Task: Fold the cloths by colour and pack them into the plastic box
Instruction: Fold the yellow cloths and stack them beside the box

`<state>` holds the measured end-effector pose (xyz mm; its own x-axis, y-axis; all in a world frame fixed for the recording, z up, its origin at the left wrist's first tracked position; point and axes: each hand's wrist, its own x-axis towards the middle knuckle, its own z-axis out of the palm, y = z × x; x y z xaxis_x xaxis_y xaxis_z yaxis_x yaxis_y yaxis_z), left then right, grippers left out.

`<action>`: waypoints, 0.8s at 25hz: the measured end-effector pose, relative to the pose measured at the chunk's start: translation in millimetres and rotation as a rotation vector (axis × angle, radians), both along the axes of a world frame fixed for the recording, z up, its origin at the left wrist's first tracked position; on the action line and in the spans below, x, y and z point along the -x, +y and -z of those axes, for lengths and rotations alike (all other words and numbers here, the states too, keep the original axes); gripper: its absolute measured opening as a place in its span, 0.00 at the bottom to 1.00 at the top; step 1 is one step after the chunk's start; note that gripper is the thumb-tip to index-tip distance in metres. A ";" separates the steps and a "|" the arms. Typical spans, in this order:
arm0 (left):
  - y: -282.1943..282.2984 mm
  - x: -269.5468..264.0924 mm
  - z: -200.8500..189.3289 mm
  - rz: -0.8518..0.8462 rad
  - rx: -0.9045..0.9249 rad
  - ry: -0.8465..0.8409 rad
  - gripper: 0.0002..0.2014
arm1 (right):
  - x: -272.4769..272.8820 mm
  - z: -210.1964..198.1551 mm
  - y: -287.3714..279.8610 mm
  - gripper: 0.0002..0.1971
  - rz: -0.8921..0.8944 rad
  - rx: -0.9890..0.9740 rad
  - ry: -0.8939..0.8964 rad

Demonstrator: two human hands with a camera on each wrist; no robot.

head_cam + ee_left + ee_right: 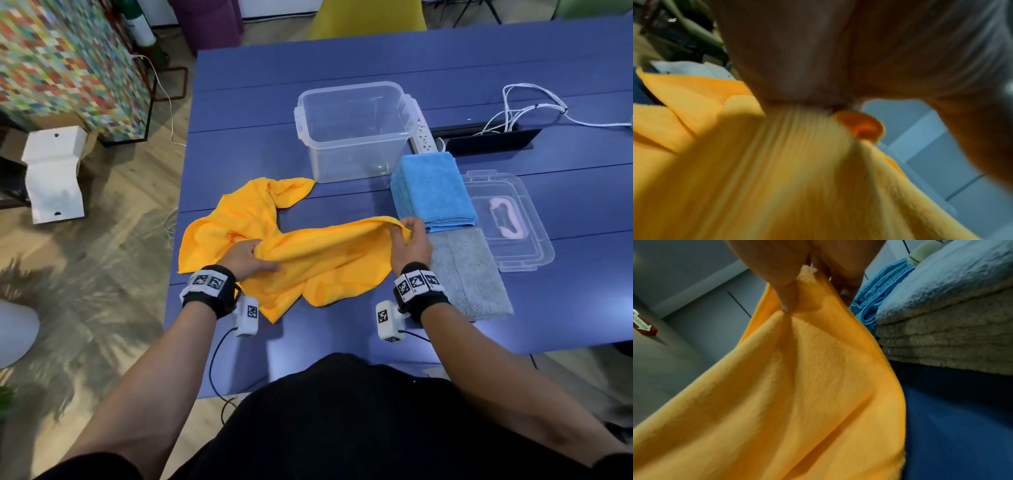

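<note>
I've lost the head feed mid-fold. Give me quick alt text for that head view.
Both hands grip a crumpled orange-yellow cloth over the blue table: the left hand bunches its middle, the right hand lifts an edge. Behind it stands an empty clear plastic box; to the right lie a folded blue cloth stack, a folded grey cloth and the clear lid.

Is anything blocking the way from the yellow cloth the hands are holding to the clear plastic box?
Nothing visible does. The crumpled yellow cloth, gripped by the left hand and pinched by the right hand, lies just in front of the clear plastic box, which is open and empty, lid set aside.
</note>
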<state>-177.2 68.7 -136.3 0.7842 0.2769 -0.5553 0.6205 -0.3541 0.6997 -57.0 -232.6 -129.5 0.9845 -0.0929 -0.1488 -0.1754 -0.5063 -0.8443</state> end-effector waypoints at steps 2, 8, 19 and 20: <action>-4.9 5.6 9.2 -0.011 -0.090 -0.048 0.25 | 3.8 9.1 3.0 0.18 -0.116 0.102 0.085; -63.5 19.9 36.6 0.398 -0.215 -0.094 0.19 | 26.2 61.4 11.3 0.26 -0.882 0.574 0.263; -32.4 60.2 34.4 -0.107 0.351 0.175 0.07 | 8.1 9.2 -20.6 0.22 -0.709 0.674 0.564; -22.7 50.7 30.8 -0.187 0.262 0.078 0.07 | -2.0 1.6 -18.4 0.25 -0.611 0.627 0.433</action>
<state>-227.9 46.1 -167.1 0.6855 0.2520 -0.6831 0.7132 -0.0435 0.6996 -55.0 -250.9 -131.2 0.7611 0.2292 -0.6068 0.0346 -0.9485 -0.3150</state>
